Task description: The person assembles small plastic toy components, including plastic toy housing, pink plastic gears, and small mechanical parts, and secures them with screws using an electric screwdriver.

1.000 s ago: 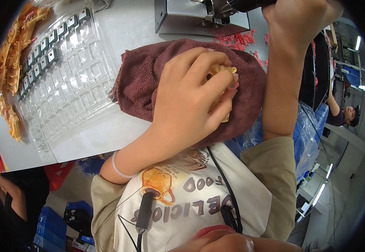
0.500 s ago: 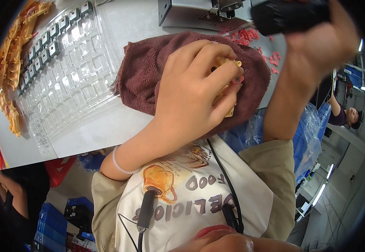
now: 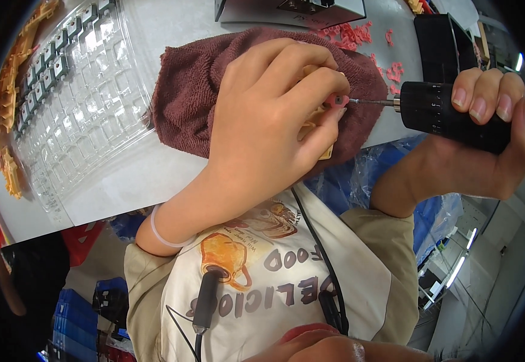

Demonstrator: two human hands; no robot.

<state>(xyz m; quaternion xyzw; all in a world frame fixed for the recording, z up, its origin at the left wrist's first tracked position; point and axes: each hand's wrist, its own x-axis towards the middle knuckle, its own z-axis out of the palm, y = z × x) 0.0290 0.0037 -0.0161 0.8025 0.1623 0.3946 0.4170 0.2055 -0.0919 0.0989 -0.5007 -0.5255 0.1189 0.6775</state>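
Note:
My left hand [image 3: 268, 105] rests on a folded brown towel [image 3: 184, 90], its fingers closed round a yellow plastic part [image 3: 327, 153] that they mostly hide. Between the thumb and forefinger shows a small pink plastic piece [image 3: 338, 101] at the part's right side. From the right, my right hand [image 3: 480, 145] grips a black electric screwdriver [image 3: 431, 108] lying level. Its thin bit points left, and the tip meets the pink piece or sits right at it; whether it is seated in a screw is too small to tell.
Several loose pink pieces [image 3: 350, 36] lie behind the towel, by a metal box-shaped device [image 3: 286, 13]. A clear blister tray [image 3: 93, 114] with dark green-grey parts [image 3: 50, 77] is on the left, beside a pile of yellow plastic parts [image 3: 3, 114]. A black bin [image 3: 440, 48] stands back right.
My right hand has swung the screwdriver down from the back right, bringing its bit to the pink piece. My left hand still holds the yellow part on the towel.

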